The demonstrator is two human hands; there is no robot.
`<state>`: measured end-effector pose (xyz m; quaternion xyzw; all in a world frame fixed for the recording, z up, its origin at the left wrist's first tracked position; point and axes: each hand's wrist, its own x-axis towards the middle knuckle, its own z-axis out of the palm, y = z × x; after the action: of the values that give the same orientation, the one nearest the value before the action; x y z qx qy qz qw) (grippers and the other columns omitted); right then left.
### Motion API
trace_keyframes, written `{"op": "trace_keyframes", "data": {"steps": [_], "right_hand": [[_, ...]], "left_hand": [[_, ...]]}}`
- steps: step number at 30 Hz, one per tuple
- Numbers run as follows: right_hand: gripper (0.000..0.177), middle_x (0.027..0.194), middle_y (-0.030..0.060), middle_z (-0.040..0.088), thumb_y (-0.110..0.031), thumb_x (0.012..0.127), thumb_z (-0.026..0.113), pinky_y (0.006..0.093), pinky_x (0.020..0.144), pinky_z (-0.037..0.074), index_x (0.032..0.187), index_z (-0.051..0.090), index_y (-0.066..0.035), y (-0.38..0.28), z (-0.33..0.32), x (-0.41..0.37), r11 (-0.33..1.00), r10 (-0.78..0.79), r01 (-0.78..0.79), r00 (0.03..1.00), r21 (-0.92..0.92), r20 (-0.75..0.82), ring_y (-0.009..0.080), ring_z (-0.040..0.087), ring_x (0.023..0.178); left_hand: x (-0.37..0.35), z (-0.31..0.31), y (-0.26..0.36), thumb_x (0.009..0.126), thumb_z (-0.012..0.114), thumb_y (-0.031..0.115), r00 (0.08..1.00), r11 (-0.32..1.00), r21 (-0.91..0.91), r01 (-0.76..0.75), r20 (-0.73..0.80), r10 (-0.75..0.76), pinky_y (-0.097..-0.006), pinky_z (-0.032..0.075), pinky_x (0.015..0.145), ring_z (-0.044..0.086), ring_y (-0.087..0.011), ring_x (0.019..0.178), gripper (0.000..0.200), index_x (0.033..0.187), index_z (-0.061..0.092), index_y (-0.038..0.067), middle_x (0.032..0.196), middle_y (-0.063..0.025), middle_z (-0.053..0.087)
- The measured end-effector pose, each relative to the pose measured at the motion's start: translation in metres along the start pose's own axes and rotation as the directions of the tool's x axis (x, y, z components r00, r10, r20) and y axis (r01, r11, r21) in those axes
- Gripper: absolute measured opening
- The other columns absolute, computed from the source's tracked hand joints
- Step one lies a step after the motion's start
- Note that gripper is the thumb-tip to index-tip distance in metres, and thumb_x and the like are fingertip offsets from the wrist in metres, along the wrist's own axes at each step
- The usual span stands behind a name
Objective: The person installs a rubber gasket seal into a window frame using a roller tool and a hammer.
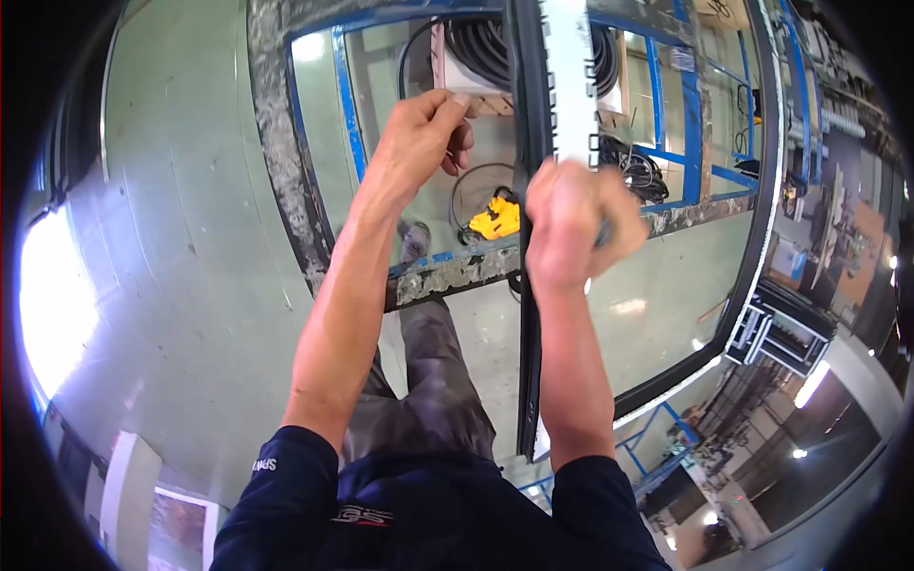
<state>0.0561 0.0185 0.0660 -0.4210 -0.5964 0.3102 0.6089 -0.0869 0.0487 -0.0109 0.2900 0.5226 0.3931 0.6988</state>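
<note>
A long black window-frame profile runs up the middle of the head view, beside a white strip with printed lettering. My left hand is raised left of the profile, apart from it. Its thumb and forefinger are pressed together and the other fingers are curled; what they pinch, if anything, is too small to make out. Over the profile and strip is my right hand, blurred by motion. It is closed, with a small dark patch showing between its fingers; I cannot make out what it holds.
A worn blue metal stand lies beneath. Through it show a black coil, a yellow and black tool and tangled dark cables. A large glass pane with a black edge extends right. Machinery stands beyond.
</note>
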Motion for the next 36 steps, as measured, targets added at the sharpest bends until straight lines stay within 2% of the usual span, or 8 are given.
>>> {"op": "trace_keyframes", "data": {"steps": [4, 13, 16, 19, 23, 30, 33, 36], "right_hand": [[0.020, 0.051, 0.0033, 0.048, 0.005, 0.072, 0.064, 0.0296, 0.039, 0.035, 0.059, 0.050, -0.002, -0.021, -0.013, -0.024, 0.996, 0.033, -0.036, 0.998, 0.076, 0.047, 0.0145, 0.044, 0.040], [0.018, 0.050, 0.0052, 0.045, 0.000, 0.065, 0.070, 0.0305, 0.039, 0.034, 0.060, 0.052, -0.002, -0.014, -0.023, -0.026, 0.984, -0.079, 0.060, 0.991, 0.169, 0.107, 0.0201, 0.041, 0.040], [0.019, 0.050, 0.0056, 0.045, -0.001, 0.066, 0.070, 0.0304, 0.039, 0.034, 0.060, 0.052, -0.001, -0.011, -0.020, -0.021, 0.984, -0.064, 0.046, 0.993, 0.175, 0.097, 0.0196, 0.042, 0.039], [0.030, 0.052, 0.0064, 0.048, -0.012, 0.086, 0.067, 0.0286, 0.039, 0.029, 0.066, 0.050, 0.002, 0.000, -0.006, -0.003, 0.981, -0.120, 0.109, 0.991, 0.160, 0.062, 0.0143, 0.040, 0.041], [0.023, 0.057, 0.0096, 0.051, -0.008, 0.092, 0.058, 0.0289, 0.041, 0.031, 0.076, 0.050, 0.005, 0.023, 0.017, 0.027, 0.973, -0.175, 0.167, 0.984, 0.161, 0.036, 0.0132, 0.040, 0.046], [0.026, 0.055, 0.0072, 0.042, -0.013, 0.099, 0.043, 0.0275, 0.040, 0.027, 0.075, 0.039, -0.005, 0.030, 0.029, 0.057, 0.987, -0.075, 0.052, 0.986, 0.151, 0.151, 0.0111, 0.030, 0.043], [0.031, 0.054, 0.0090, 0.045, -0.014, 0.098, 0.054, 0.0287, 0.041, 0.027, 0.072, 0.040, -0.003, 0.039, 0.044, 0.078, 0.964, 0.011, -0.024, 0.999, 0.265, 0.053, 0.0123, 0.034, 0.042], [0.029, 0.055, 0.0089, 0.044, -0.014, 0.099, 0.052, 0.0289, 0.042, 0.027, 0.075, 0.039, -0.005, 0.032, 0.036, 0.065, 0.976, -0.019, -0.009, 0.992, 0.219, 0.124, 0.0117, 0.033, 0.043]], "left_hand": [[0.013, 0.017, 0.009, 0.097, 0.068, 0.027, 0.994, 0.998, 0.006, -0.064, 0.084, 0.064, -0.0276, 0.050, 0.053, 0.065, -0.0138, 0.065, 0.028, 0.104, 0.067, 0.000, 0.077, -0.0049, 0.065], [0.034, 0.017, 0.010, 0.094, 0.064, 0.013, 0.986, 0.991, 0.117, -0.068, 0.158, 0.049, -0.0281, 0.053, 0.053, 0.065, -0.0148, 0.063, 0.016, 0.100, 0.066, -0.001, 0.077, -0.0059, 0.065], [0.035, 0.017, 0.014, 0.096, 0.061, 0.015, 0.984, 0.993, 0.112, -0.031, 0.177, 0.011, -0.0280, 0.053, 0.055, 0.065, -0.0144, 0.064, 0.017, 0.101, 0.066, 0.000, 0.079, -0.0053, 0.066], [0.035, 0.015, 0.016, 0.098, 0.059, 0.019, 0.978, 0.997, 0.078, 0.008, 0.209, -0.025, -0.0277, 0.054, 0.057, 0.065, -0.0138, 0.067, 0.020, 0.102, 0.066, 0.001, 0.082, -0.0047, 0.066], [0.038, 0.011, 0.012, 0.102, 0.058, 0.024, 0.983, 0.998, 0.022, 0.051, 0.173, -0.055, -0.0260, 0.052, 0.059, 0.065, -0.0118, 0.071, 0.024, 0.103, 0.067, 0.001, 0.084, -0.0035, 0.067], [0.031, 0.005, 0.029, 0.104, 0.056, 0.023, 0.998, 0.985, -0.165, 0.051, -0.013, -0.054, -0.0247, 0.045, 0.052, 0.056, -0.0078, 0.058, 0.027, 0.088, 0.061, 0.002, 0.071, -0.0011, 0.061], [0.034, 0.000, 0.021, 0.104, 0.057, 0.022, 0.999, 0.968, -0.247, 0.043, 0.009, -0.042, -0.0244, 0.043, 0.048, 0.055, -0.0077, 0.055, 0.026, 0.090, 0.062, 0.000, 0.069, -0.0017, 0.060], [0.034, -0.004, 0.017, 0.103, 0.058, 0.022, 0.997, 0.994, -0.096, 0.043, 0.073, -0.036, -0.0250, 0.044, 0.051, 0.057, -0.0079, 0.057, 0.025, 0.093, 0.063, -0.001, 0.069, -0.0022, 0.061]]}}
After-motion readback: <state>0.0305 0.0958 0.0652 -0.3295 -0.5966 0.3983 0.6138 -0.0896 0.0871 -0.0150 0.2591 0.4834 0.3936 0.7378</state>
